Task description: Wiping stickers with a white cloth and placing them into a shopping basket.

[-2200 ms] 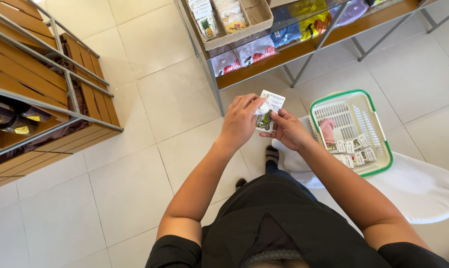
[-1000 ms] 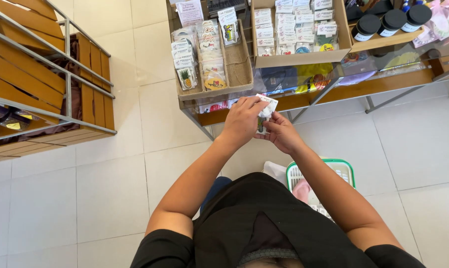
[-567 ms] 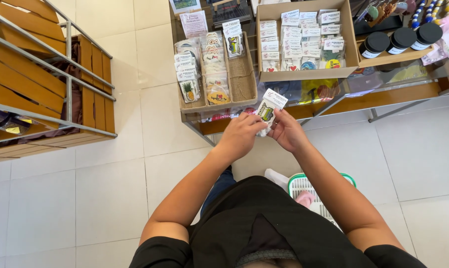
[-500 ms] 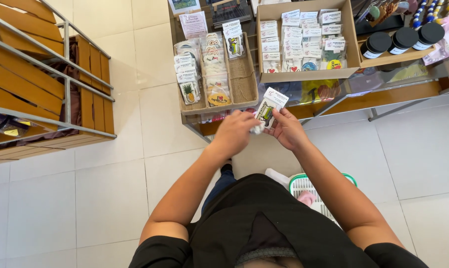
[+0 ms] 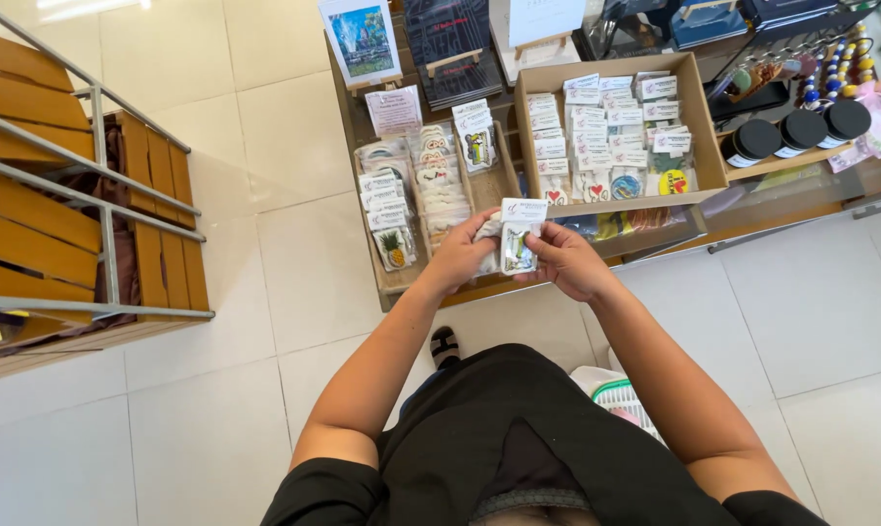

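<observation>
Black short-sleeved shirt (image 5: pixel 518 429), bare forearms, dark shoe (image 5: pixel 444 345).

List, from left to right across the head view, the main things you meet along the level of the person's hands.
Wooden crate rack → narrow tray of small packets → left hand → small carded packet → right hand → cardboard box of cards → black round tins.

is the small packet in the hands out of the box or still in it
Out. Both hands, left hand and right hand, hold the packet above the cardboard box.
</observation>
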